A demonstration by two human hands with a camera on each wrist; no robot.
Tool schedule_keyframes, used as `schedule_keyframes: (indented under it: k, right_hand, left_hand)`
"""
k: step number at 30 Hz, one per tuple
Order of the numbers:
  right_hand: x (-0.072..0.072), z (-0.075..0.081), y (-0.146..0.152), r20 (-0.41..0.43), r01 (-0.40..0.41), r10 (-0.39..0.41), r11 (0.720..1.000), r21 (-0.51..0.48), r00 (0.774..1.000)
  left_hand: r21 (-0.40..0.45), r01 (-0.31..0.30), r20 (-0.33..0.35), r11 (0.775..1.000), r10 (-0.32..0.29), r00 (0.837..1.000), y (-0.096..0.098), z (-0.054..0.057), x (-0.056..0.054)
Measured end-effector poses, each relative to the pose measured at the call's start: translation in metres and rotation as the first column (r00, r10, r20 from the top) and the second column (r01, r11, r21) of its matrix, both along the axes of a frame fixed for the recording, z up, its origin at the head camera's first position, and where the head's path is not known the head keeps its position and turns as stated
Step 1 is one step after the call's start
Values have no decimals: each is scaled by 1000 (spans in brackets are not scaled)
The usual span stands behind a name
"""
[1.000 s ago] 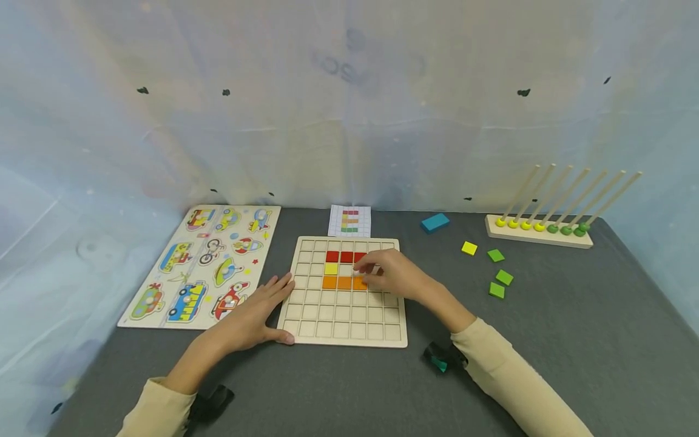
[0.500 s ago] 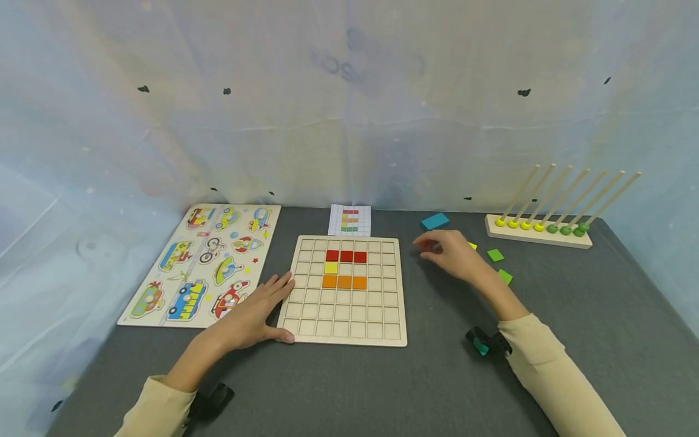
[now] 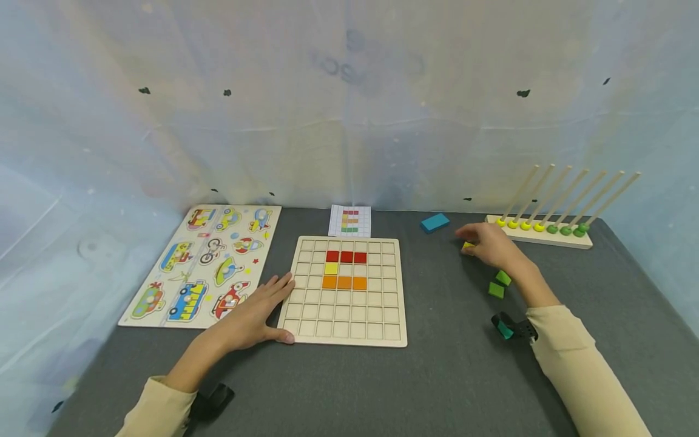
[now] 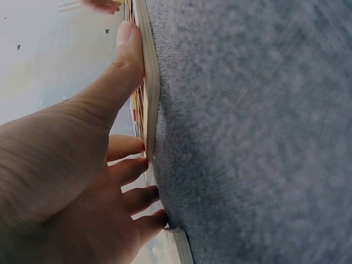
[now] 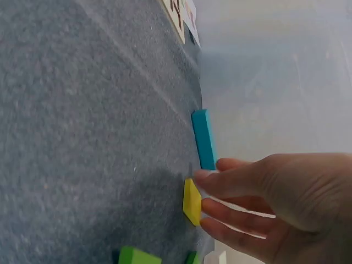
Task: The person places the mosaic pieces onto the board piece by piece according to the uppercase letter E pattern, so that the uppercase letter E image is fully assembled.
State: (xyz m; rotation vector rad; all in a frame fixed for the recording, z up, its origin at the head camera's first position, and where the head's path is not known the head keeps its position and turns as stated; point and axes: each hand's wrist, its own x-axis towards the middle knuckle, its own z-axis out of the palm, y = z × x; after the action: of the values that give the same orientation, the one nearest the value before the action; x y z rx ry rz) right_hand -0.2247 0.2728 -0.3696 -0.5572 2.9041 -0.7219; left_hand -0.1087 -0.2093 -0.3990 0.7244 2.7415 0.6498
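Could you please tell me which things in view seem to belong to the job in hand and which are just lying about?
Likely part of the job:
grid board
red tiles, orange tiles and placed yellow tile on it
loose yellow tile by the right hand
loose green tiles
printed pattern card

Seemingly just lying about:
vehicle puzzle
blue block
beaded peg stand

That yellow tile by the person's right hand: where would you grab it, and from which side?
I'd probably pinch the yellow tile by two opposite edges, coming down from above. It is thin and seems to lie flat on the table, so only its low sides offer a hold. The right hand is right at it, well placed for that.
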Motion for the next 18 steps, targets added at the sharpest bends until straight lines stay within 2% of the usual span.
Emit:
schedule_keyframes:
  k: [4,10,18]
  right_hand:
    - [-1,-2,2,35,4,-5,1000,27,999]
    - [-1,-3,3,14,9,-10,999,43,1000]
    - [3,-4,1,21,-5,5,1000,-1,1000]
  left_hand:
    - [-2,2,7,1000,-2,1000,1,1,0]
    - [-6,-2,12,1000,2,1000,1,0,-1]
    - [-2,0,4,1000,0,1000,0,0,0]
